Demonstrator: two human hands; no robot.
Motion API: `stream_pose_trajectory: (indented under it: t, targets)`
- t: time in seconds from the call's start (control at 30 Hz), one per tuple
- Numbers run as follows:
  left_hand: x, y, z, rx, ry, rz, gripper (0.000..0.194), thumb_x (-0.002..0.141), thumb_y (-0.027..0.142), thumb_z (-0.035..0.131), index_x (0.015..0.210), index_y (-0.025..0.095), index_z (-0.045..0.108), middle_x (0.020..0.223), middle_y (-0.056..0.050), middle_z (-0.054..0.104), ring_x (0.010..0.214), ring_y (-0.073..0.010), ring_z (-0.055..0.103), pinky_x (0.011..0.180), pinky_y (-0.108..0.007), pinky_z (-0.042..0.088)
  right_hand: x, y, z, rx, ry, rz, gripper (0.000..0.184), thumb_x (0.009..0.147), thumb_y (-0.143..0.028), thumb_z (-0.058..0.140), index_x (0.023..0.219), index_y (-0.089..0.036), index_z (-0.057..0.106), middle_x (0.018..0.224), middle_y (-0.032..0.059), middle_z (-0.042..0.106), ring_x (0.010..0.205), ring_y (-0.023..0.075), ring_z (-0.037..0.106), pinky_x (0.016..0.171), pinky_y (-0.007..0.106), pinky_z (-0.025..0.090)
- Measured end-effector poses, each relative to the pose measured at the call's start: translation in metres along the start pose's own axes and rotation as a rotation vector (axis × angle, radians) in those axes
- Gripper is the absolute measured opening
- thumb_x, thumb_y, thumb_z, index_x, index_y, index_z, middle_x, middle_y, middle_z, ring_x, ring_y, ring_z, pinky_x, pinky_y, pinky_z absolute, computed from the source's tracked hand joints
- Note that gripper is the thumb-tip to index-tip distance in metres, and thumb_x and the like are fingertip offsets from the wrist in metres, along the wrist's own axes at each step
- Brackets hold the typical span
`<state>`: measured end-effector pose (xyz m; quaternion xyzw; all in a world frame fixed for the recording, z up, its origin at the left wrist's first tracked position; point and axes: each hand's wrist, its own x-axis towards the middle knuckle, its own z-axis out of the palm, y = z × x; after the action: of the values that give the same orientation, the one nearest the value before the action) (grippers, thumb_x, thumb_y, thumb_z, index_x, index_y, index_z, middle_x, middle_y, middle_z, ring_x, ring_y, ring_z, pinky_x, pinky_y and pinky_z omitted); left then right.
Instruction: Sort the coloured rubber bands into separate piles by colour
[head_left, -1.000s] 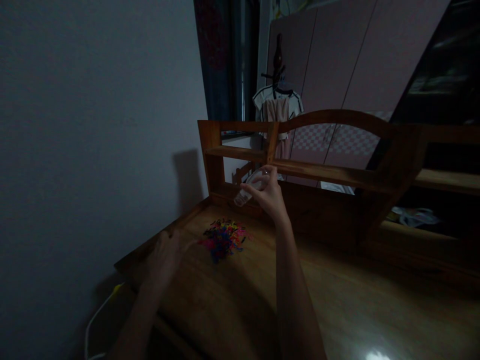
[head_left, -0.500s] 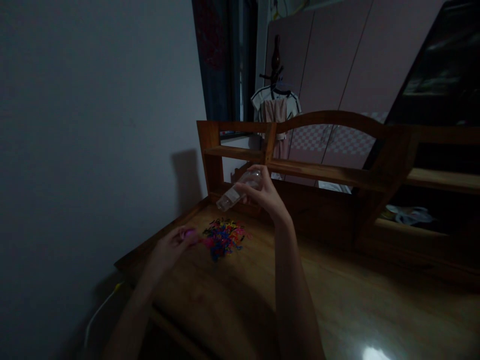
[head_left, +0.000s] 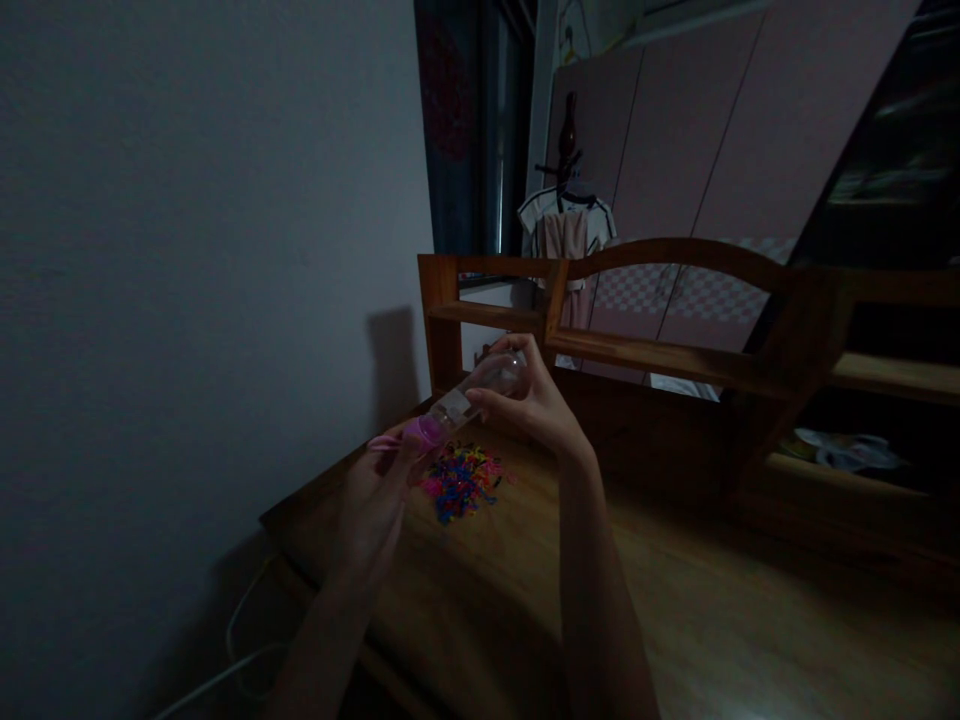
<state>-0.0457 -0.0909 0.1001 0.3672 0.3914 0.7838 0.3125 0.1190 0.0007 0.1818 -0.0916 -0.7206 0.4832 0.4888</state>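
Note:
My right hand (head_left: 536,405) grips a small clear plastic bottle (head_left: 480,390), held tilted with its mouth pointing down to the left. My left hand (head_left: 379,490) pinches a pink cap (head_left: 418,433) right at the bottle's mouth. Below both hands a heap of small colourful rubber bands (head_left: 461,480), pink, blue, yellow and red, lies on the wooden desk (head_left: 712,620).
A wooden shelf unit (head_left: 637,350) stands at the back of the desk. A grey wall is to the left and a white cable (head_left: 247,650) hangs by the desk's left edge. Behind are pink wardrobe doors (head_left: 712,130) and clothes on a hanger (head_left: 568,225).
My left hand picked the pink cap up off the desk and raised it to the bottle's mouth. My right hand tipped the bottle further to the left.

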Motion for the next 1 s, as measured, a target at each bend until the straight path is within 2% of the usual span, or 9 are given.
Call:
stream_pose_trajectory:
  t: [0.17, 0.3, 0.37, 0.5, 0.57, 0.7, 0.77, 0.87, 1.0]
  targets:
    - [-0.002, 0.022, 0.008, 0.357, 0.011, 0.194, 0.039, 0.077, 0.042, 0.074, 0.107, 0.017, 0.067, 0.099, -0.006, 0.071, 0.084, -0.0188, 0.069, 0.077, -0.029, 0.057, 0.003, 0.002, -0.001, 0.051, 0.028, 0.008, 0.052, 0.075, -0.041, 0.076, 0.108, -0.029, 0.038, 0.088, -0.0030, 0.064, 0.061, 0.0126, 0.062, 0.059, 0.028, 0.056]
    - [0.000, 0.035, 0.010, 0.676, -0.009, 0.612, 0.037, 0.079, 0.030, 0.074, 0.115, 0.024, 0.066, 0.115, -0.004, 0.068, 0.106, -0.0230, 0.064, 0.099, -0.039, 0.050, 0.009, 0.015, -0.003, 0.085, 0.051, 0.192, 0.052, 0.076, -0.049, 0.073, 0.107, -0.027, 0.038, 0.074, -0.0038, 0.063, 0.052, 0.0138, 0.061, 0.051, 0.028, 0.054]
    - [0.002, 0.038, 0.009, 0.763, -0.077, 0.753, 0.027, 0.083, 0.024, 0.070, 0.110, 0.026, 0.069, 0.122, -0.002, 0.066, 0.116, -0.0236, 0.059, 0.107, -0.043, 0.045, 0.011, 0.024, -0.003, 0.099, 0.053, 0.282, 0.049, 0.077, -0.053, 0.071, 0.104, -0.025, 0.041, 0.070, -0.0030, 0.063, 0.049, 0.0140, 0.061, 0.048, 0.028, 0.053]
    - [0.007, 0.040, 0.006, 0.817, -0.158, 0.845, 0.012, 0.087, 0.019, 0.063, 0.089, 0.026, 0.072, 0.121, 0.001, 0.066, 0.117, -0.0219, 0.059, 0.106, -0.042, 0.046, 0.014, 0.038, -0.001, 0.144, 0.056, 0.345, 0.046, 0.077, -0.054, 0.071, 0.099, -0.023, 0.046, 0.066, -0.0027, 0.061, 0.048, 0.0132, 0.059, 0.046, 0.027, 0.051]
    - [0.008, 0.043, 0.004, 0.823, -0.122, 0.824, 0.017, 0.084, 0.022, 0.068, 0.099, 0.027, 0.072, 0.120, -0.001, 0.066, 0.111, -0.0213, 0.061, 0.102, -0.040, 0.048, 0.015, 0.040, -0.001, 0.181, 0.049, 0.337, 0.044, 0.078, -0.053, 0.070, 0.098, -0.022, 0.047, 0.066, -0.0029, 0.060, 0.048, 0.0123, 0.058, 0.047, 0.026, 0.051]
    - [0.013, 0.047, -0.001, 0.819, -0.063, 0.657, 0.042, 0.080, 0.034, 0.072, 0.120, 0.027, 0.065, 0.117, -0.003, 0.067, 0.102, -0.0209, 0.064, 0.095, -0.034, 0.052, 0.014, 0.035, 0.000, 0.168, 0.049, 0.276, 0.044, 0.078, -0.053, 0.069, 0.101, -0.023, 0.045, 0.068, -0.0026, 0.061, 0.050, 0.0125, 0.059, 0.049, 0.026, 0.051]
    - [0.016, 0.047, -0.002, 0.814, -0.028, 0.548, 0.037, 0.081, 0.041, 0.070, 0.114, 0.026, 0.068, 0.109, -0.003, 0.071, 0.095, -0.0201, 0.067, 0.087, -0.029, 0.054, 0.013, 0.029, 0.001, 0.119, 0.047, 0.207, 0.047, 0.078, -0.052, 0.070, 0.105, -0.025, 0.043, 0.067, -0.0041, 0.060, 0.051, 0.0134, 0.059, 0.050, 0.027, 0.052]
    - [0.018, 0.045, -0.003, 0.728, 0.014, 0.312, 0.035, 0.085, 0.051, 0.062, 0.097, 0.020, 0.072, 0.081, -0.003, 0.074, 0.071, -0.0177, 0.069, 0.063, -0.023, 0.055, 0.008, 0.018, 0.004, 0.018, 0.014, 0.065, 0.049, 0.077, -0.047, 0.074, 0.108, -0.028, 0.042, 0.072, -0.0045, 0.060, 0.057, 0.0143, 0.060, 0.056, 0.029, 0.053]
    - [0.019, 0.040, -0.002, 0.560, -0.009, 0.046, 0.052, 0.087, 0.062, 0.051, 0.061, 0.017, 0.062, 0.044, -0.002, 0.058, 0.037, -0.0136, 0.053, 0.037, -0.021, 0.040, 0.002, 0.003, 0.006, -0.152, -0.001, -0.066, 0.050, 0.073, -0.040, 0.079, 0.110, -0.029, 0.049, 0.094, -0.0002, 0.062, 0.082, 0.0181, 0.064, 0.074, 0.035, 0.055]
